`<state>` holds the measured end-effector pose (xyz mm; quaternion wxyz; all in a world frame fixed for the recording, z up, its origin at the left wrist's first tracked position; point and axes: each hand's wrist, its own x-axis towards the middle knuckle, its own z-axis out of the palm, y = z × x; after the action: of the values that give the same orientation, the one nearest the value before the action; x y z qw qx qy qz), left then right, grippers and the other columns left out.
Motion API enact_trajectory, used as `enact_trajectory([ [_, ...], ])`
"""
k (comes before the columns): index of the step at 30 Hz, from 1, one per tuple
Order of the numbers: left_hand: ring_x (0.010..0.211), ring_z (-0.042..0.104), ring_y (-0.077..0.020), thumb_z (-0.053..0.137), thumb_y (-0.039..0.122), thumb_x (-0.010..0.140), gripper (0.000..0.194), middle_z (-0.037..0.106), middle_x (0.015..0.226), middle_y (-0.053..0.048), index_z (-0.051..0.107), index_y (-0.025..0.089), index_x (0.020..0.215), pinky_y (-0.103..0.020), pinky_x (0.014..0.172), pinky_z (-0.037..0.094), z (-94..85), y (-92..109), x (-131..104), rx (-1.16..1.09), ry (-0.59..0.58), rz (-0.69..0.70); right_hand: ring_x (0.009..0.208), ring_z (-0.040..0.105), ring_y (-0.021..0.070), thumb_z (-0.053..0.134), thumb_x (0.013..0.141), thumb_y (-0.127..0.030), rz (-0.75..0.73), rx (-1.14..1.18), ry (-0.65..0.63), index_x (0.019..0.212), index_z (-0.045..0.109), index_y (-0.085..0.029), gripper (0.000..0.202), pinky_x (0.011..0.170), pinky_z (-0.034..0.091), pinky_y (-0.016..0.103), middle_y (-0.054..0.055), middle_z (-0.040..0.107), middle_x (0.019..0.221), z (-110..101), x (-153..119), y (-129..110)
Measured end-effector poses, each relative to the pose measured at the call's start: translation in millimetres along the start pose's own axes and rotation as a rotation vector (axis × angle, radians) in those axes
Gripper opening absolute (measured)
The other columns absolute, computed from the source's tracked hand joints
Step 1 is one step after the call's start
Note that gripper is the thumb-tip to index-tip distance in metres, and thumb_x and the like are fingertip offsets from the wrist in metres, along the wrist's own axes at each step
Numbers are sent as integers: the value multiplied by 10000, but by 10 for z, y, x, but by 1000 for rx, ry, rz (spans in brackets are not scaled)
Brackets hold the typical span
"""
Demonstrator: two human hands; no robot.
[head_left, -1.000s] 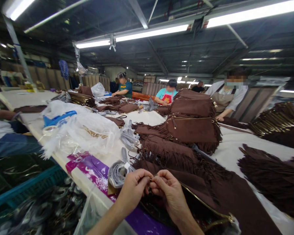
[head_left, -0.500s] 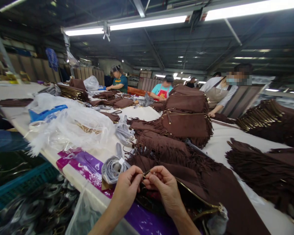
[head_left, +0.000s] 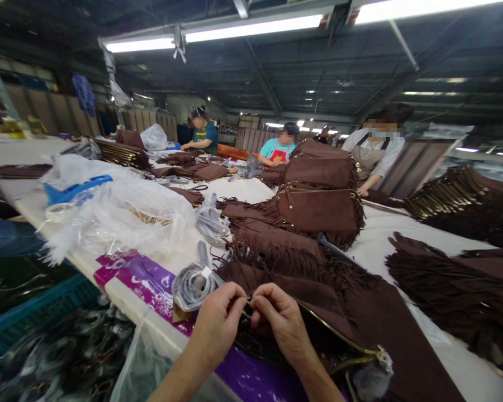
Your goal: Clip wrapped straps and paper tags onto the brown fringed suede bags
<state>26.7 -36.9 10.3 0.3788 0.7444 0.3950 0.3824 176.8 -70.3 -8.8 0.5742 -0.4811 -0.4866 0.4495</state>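
My left hand (head_left: 220,318) and my right hand (head_left: 279,321) meet at the near end of an open brown fringed bag (head_left: 293,290). Both are closed, thumb against fingers, on a small metal piece between the fingertips; its exact shape is too small to tell. The bag's gold zipper (head_left: 339,335) runs to the right of my right hand, ending in a plastic-wrapped tip. Left of my left hand lies a coiled strap in clear wrap (head_left: 193,286), touching purple plastic (head_left: 148,276).
Stacked brown fringed bags (head_left: 321,209) stand beyond my hands, with more bags (head_left: 448,290) at the right. White plastic wrap (head_left: 151,209) covers the left of the table. A teal crate (head_left: 37,312) sits below the table edge. Several people work across the table.
My hands stay at the bag's near end, with the fingertips slightly shifted around the metal piece. A person at the right has lowered their head and moved left. The view has shifted slightly.
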Motion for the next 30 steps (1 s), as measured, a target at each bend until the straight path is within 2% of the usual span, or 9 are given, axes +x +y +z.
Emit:
enact_trajectory([
  [15,663,543,-148,454,216,880,193,565,678,6,539,183,710,-251,637,368,51,-42,-8,25,29,-1,439,463,96,668,847,-510,-29,-50,2,772,610,-171,352,435,361,167,-36,567,512,51,12,70],
  [19,651,541,-149,445,219,885,196,561,671,5,526,185,709,-258,632,365,80,-58,-28,37,64,-4,458,509,112,611,895,-426,-121,-186,4,784,624,-178,272,462,391,182,-39,561,524,46,-5,78],
  [23,646,540,-152,437,215,886,194,556,671,1,519,187,712,-263,624,363,102,-80,-62,82,84,6,495,542,114,589,910,-312,-272,-334,-10,768,624,-187,193,506,409,191,-38,569,595,32,-24,74],
  [30,656,556,-160,426,169,873,184,570,680,-10,514,190,712,-264,619,387,191,-118,-72,169,110,9,560,567,124,557,923,-235,-396,-444,-34,755,633,-184,191,558,421,195,-21,585,649,38,-8,39],
])
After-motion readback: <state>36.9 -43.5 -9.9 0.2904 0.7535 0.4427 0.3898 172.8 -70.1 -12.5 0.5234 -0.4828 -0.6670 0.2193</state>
